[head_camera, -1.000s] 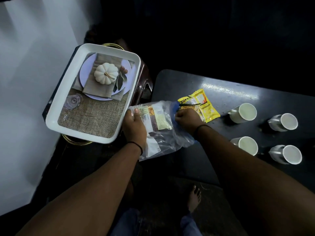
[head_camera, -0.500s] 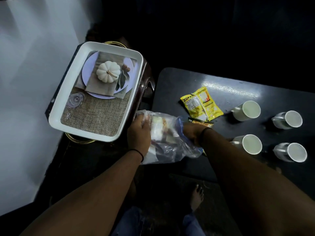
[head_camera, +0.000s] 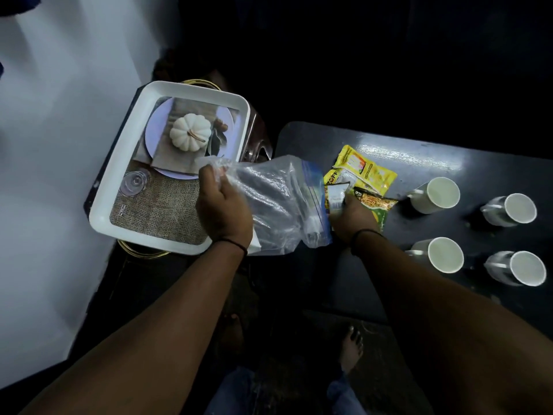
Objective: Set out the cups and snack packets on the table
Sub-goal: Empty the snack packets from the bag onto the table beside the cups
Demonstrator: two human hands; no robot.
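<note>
Emptied now, plastic bag [head_camera: 278,205] stays gripped by left hand [head_camera: 223,209]; right hand [head_camera: 350,218] grasps green packet [head_camera: 375,206].

A dim home room; dark low table [head_camera: 419,151] with mugs [head_camera: 435,194]; bare feet [head_camera: 351,348]; decorative tray [head_camera: 119,181].

Dark bench [head_camera: 419,163] carrying cups and snack packets.
Four white cups [head_camera: 435,195] lie tipped in two pairs at its right; yellow packets [head_camera: 369,170] overlap near its left end, a green packet [head_camera: 378,206] just beside them, between packets and cups.
</note>
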